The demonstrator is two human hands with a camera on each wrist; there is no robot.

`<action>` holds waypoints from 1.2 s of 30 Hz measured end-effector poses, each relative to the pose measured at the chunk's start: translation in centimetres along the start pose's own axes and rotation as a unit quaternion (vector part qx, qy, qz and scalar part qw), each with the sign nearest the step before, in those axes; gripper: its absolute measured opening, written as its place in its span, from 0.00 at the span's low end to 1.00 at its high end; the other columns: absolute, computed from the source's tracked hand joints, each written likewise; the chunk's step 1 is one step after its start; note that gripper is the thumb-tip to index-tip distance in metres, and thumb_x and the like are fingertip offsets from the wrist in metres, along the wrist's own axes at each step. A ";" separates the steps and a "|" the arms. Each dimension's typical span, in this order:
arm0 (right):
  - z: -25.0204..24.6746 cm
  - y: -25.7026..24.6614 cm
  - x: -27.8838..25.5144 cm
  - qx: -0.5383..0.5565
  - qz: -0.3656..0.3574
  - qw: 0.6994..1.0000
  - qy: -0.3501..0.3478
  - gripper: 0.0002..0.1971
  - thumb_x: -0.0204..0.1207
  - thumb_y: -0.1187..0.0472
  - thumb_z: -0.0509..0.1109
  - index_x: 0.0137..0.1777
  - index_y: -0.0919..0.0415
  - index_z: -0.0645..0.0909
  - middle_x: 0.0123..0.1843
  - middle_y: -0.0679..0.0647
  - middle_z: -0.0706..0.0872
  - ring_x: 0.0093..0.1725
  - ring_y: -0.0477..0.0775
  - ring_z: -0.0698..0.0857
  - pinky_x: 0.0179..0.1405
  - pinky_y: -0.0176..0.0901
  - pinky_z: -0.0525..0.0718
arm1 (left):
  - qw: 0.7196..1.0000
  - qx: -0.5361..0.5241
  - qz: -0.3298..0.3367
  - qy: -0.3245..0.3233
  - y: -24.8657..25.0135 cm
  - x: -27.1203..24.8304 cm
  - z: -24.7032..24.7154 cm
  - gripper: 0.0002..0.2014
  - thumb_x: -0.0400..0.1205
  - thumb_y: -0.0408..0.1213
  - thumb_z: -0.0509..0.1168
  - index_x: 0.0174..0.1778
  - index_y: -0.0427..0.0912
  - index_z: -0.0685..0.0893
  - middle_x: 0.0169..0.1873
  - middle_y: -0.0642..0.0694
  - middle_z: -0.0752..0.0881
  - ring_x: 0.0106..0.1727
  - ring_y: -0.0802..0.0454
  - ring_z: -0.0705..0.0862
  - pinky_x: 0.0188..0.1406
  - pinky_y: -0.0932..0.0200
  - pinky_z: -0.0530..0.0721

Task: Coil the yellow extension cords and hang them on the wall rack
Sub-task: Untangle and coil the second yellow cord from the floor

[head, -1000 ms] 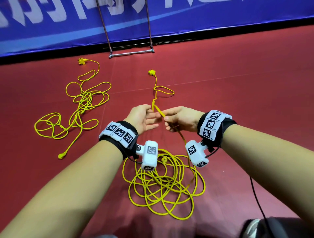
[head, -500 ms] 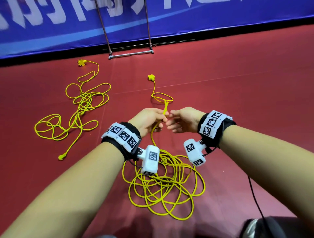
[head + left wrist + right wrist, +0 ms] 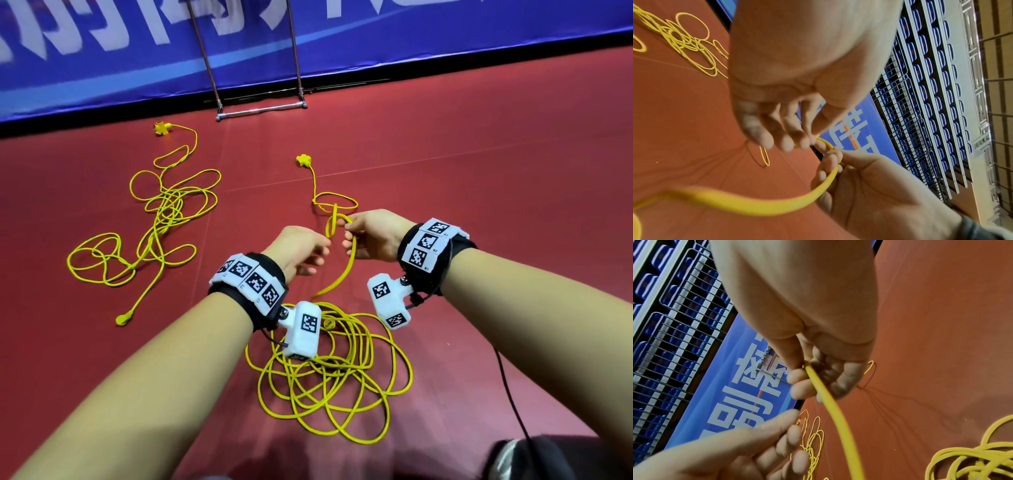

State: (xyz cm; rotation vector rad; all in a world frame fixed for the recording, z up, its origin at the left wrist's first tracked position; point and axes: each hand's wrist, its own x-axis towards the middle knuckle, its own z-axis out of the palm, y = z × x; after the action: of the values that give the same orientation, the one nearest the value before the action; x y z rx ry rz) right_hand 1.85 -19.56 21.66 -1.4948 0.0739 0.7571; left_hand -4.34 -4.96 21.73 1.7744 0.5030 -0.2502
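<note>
- Two yellow extension cords on the red floor (image 3: 479, 171), well apart from each other
- Near cord (image 3: 346, 263): a loose pile of loops on the floor below the wrists; one strand rises from the pile to the right hand (image 3: 375, 236), then runs on through a small loop to a yellow end piece (image 3: 303, 159) lying farther out on the floor
- Right hand: grip curled round the near cord, strand pinched between thumb and fingers (image 3: 799, 386)
- Left hand (image 3: 296, 248): fingers loosely spread, just beside the right hand; fingertips (image 3: 787, 144) near the strand, contact cannot be told for blur
- Far cord (image 3: 164, 219): uncoiled tangle to the left, untouched, a plug at each end
- Metal rack frame (image 3: 260, 110): foot bar on the floor against a blue banner (image 3: 102, 68) with white lettering
- Both wrists: black bands with white marker tags and white camera units
</note>
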 end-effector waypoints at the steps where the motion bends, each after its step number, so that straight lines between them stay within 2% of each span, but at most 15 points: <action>1: 0.0 0.0 0.0 -0.017 -0.011 1.000 -0.004 0.11 0.86 0.68 0.55 0.51 0.57 0.78 0.31 0.52 0.75 0.31 0.51 0.79 0.38 0.43 0.80 | 0.999 -0.022 0.002 0.032 -0.1 0.4 -0.3 0.04 0.83 0.33 0.63 0.42 0.43 0.82 0.33 0.47 0.82 0.29 0.54 0.78 0.27 0.62 0.75; 3: 0.2 0.1 -0.1 -0.050 -0.032 0.998 -0.017 0.11 0.85 0.69 0.55 0.55 0.58 0.78 0.30 0.52 0.75 0.31 0.51 0.80 0.37 0.43 0.81 | 0.996 -0.053 0.019 0.075 -0.4 0.9 -0.8 0.04 0.83 0.32 0.62 0.46 0.44 0.80 0.36 0.47 0.80 0.31 0.54 0.78 0.28 0.60 0.76; 6: 0.6 0.2 -0.2 -0.074 -0.039 0.995 -0.052 0.12 0.85 0.69 0.57 0.59 0.58 0.80 0.31 0.52 0.76 0.31 0.51 0.80 0.37 0.43 0.83 | 0.994 -0.061 0.040 0.077 -0.6 1.1 -1.2 0.06 0.83 0.36 0.67 0.55 0.46 0.81 0.41 0.48 0.81 0.38 0.54 0.80 0.29 0.59 0.78; 10: 1.5 -0.1 -0.4 -0.087 -0.048 0.989 -0.107 0.10 0.85 0.68 0.58 0.59 0.58 0.79 0.31 0.52 0.76 0.31 0.50 0.80 0.39 0.44 0.82 | 0.996 -0.060 0.046 0.045 -0.6 1.2 -1.1 0.05 0.83 0.42 0.69 0.51 0.46 0.82 0.43 0.48 0.83 0.41 0.54 0.81 0.30 0.59 0.80; 16: 1.7 0.0 -0.4 -0.086 -0.051 0.985 -0.139 0.10 0.85 0.68 0.60 0.53 0.57 0.83 0.31 0.52 0.77 0.31 0.51 0.81 0.42 0.46 0.83 | 0.997 -0.049 0.055 0.024 -0.8 1.6 -1.4 0.07 0.85 0.42 0.66 0.43 0.47 0.79 0.45 0.46 0.85 0.45 0.52 0.82 0.38 0.58 0.77; 19: 1.3 -0.1 -0.2 -0.077 -0.066 0.989 -0.104 0.08 0.84 0.67 0.63 0.53 0.60 0.84 0.30 0.51 0.78 0.28 0.49 0.80 0.37 0.43 0.83 | 0.997 -0.024 0.069 0.024 -1.0 1.4 -1.5 0.09 0.85 0.41 0.66 0.40 0.47 0.77 0.40 0.49 0.85 0.41 0.53 0.81 0.37 0.58 0.73; 22: 0.5 0.0 0.6 -0.044 -0.086 0.995 -0.013 0.08 0.84 0.67 0.64 0.57 0.65 0.84 0.29 0.52 0.79 0.24 0.48 0.77 0.30 0.40 0.79 | 0.997 0.002 0.082 0.016 -0.8 1.1 -1.5 0.11 0.85 0.36 0.66 0.36 0.46 0.77 0.38 0.49 0.88 0.36 0.55 0.81 0.33 0.60 0.70; 25: -0.6 0.4 1.5 -0.017 -0.095 0.993 0.063 0.06 0.84 0.68 0.63 0.51 0.61 0.82 0.29 0.54 0.78 0.19 0.45 0.72 0.24 0.35 0.73 | 0.994 0.018 0.107 -0.019 0.0 0.4 -1.2 0.06 0.85 0.34 0.66 0.42 0.41 0.80 0.37 0.47 0.88 0.32 0.60 0.82 0.31 0.65 0.71; 28: -1.5 1.1 2.0 -0.061 -0.106 0.987 0.102 0.10 0.84 0.69 0.62 0.44 0.58 0.81 0.30 0.54 0.80 0.18 0.45 0.71 0.22 0.31 0.69 | 0.986 0.026 0.152 -0.065 0.8 0.0 -0.7 0.05 0.85 0.33 0.66 0.44 0.38 0.82 0.36 0.48 0.89 0.32 0.59 0.82 0.34 0.67 0.76; 32: -2.4 2.3 2.1 -0.183 -0.111 0.972 0.092 0.12 0.84 0.67 0.64 0.41 0.57 0.82 0.29 0.55 0.82 0.19 0.47 0.72 0.19 0.31 0.65 | 0.973 -0.001 0.209 -0.102 1.8 -0.8 -0.1 0.06 0.86 0.29 0.63 0.44 0.35 0.82 0.32 0.48 0.88 0.31 0.54 0.84 0.34 0.63 0.80; 36: -2.1 2.9 1.8 -0.342 -0.127 0.931 0.026 0.09 0.84 0.63 0.67 0.42 0.55 0.84 0.33 0.54 0.84 0.26 0.48 0.79 0.23 0.35 0.68 | 0.963 -0.094 0.215 -0.133 2.7 -1.7 0.0 0.06 0.88 0.29 0.58 0.48 0.38 0.80 0.35 0.45 0.87 0.30 0.51 0.86 0.35 0.54 0.85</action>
State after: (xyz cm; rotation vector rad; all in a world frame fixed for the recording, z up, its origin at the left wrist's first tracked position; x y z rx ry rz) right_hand 2.65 -21.03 18.00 -2.1337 -0.3759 0.5503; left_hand -4.59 -5.85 24.73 1.5875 -0.0552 -0.1261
